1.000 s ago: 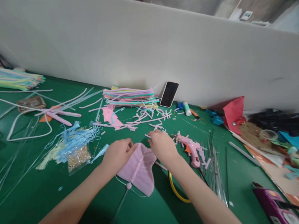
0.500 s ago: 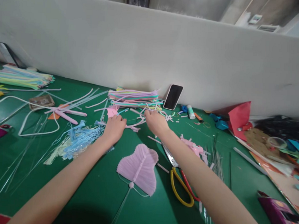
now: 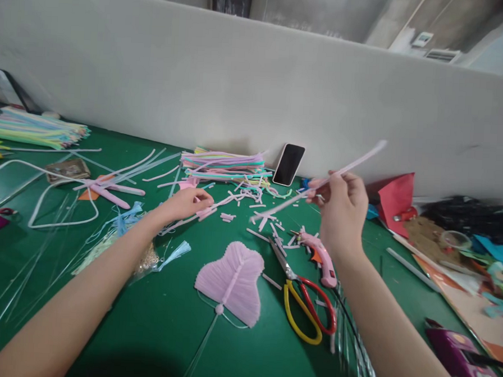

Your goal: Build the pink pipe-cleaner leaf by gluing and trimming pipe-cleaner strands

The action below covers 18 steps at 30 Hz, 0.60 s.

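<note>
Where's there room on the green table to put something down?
There's bare green between the purple fan and the left arm, and another patch just below the scissors. It's crowded beyond the fan, where cut strips lie scattered, around the glue gun, and by the tassels on the left.

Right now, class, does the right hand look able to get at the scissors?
Probably yes: the scissors lie uncovered, though the right hand would likely need to put down the pale strip it holds first.
</note>
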Motion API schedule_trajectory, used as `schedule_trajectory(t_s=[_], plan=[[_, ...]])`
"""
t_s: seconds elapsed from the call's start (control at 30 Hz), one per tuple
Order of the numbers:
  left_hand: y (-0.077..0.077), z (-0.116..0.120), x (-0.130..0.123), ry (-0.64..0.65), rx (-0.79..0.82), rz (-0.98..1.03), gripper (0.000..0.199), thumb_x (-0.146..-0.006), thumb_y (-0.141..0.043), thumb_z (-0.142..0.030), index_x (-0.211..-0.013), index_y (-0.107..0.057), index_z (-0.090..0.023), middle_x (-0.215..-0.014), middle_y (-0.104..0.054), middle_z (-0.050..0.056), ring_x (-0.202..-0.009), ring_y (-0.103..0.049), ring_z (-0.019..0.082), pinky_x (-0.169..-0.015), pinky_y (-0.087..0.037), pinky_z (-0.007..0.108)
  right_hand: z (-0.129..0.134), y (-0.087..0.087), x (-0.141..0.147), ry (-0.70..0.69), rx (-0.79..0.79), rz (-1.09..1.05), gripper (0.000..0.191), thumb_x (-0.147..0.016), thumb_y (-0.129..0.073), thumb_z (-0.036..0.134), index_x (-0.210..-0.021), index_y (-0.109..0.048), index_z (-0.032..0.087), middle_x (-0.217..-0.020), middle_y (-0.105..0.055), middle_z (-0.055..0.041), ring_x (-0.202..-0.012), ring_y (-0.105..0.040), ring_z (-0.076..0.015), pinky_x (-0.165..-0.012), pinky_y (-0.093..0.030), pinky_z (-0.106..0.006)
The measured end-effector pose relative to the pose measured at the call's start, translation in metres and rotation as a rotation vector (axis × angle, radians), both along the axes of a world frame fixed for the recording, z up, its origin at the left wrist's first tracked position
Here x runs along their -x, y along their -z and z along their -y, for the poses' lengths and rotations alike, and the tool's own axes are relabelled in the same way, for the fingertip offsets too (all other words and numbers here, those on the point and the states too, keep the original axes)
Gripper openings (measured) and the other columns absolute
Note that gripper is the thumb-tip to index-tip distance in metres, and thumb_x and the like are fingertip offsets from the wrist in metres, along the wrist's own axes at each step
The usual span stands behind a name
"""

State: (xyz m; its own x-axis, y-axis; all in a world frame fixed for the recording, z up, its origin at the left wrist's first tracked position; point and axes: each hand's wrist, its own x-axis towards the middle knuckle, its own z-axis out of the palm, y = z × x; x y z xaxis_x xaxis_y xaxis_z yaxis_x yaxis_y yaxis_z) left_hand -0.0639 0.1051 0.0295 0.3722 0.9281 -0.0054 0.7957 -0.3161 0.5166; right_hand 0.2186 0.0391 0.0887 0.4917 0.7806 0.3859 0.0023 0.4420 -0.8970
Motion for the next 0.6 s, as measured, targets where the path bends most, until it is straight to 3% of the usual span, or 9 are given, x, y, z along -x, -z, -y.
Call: schedule_trajectory(t_s=[0.17,0.37,0.5,0.6], plan=[[0.008,0.003,-0.001,-0.021,0.016,-0.041,0.029,-0.079,-0.054,-0.042,-0.091,-0.069,-0.020,-0.089,-0.074,0.005,-0.081,-0.067,0.022,-0.071,-0.049,0.028,0.024,0.016,0.006,-0.190,0.280,-0.144,0.024,-0.073,-0.073,0.036,-0.082,-0.060,0.018,-0.057,-0.060,0.0058,-0.044,-0.048,-0.0045,-0.042,-0.039,-0.015],[0.018,-0.001,-0.008,-0.193,-0.091,-0.075,0.019,-0.074,-0.059,-0.032,-0.085,-0.065,-0.018,-0.092,-0.071,0.012,-0.095,-0.063,0.030,-0.079,-0.046,0.034,0.045,0.029,0.018,-0.306,0.445,-0.174,0.034,-0.069,-0.077,0.044,-0.083,-0.061,0.018,-0.058,-0.063,0.0048,-0.041,-0.047,-0.0041,-0.039,-0.039,-0.014],[0.005,0.002,-0.009,-0.219,-0.099,0.026,0.016,-0.077,-0.054,-0.031,-0.067,-0.061,-0.020,-0.066,-0.065,0.006,-0.074,-0.063,0.025,-0.069,-0.044,0.031,0.057,0.034,0.020,-0.356,0.485,-0.277,0.035,-0.065,-0.081,0.043,-0.075,-0.060,0.016,-0.064,-0.069,0.0005,-0.049,-0.059,-0.0065,-0.046,-0.048,-0.014],[-0.010,0.015,-0.013,-0.238,-0.117,0.196,0.024,-0.084,-0.048,-0.038,-0.075,-0.061,-0.020,-0.065,-0.062,0.002,-0.066,-0.059,0.020,-0.065,-0.043,0.028,0.069,0.042,0.024,-0.379,0.552,-0.366,0.035,-0.063,-0.083,0.040,-0.073,-0.061,0.015,-0.073,-0.074,-0.0051,-0.060,-0.068,-0.0110,-0.055,-0.055,-0.016]])
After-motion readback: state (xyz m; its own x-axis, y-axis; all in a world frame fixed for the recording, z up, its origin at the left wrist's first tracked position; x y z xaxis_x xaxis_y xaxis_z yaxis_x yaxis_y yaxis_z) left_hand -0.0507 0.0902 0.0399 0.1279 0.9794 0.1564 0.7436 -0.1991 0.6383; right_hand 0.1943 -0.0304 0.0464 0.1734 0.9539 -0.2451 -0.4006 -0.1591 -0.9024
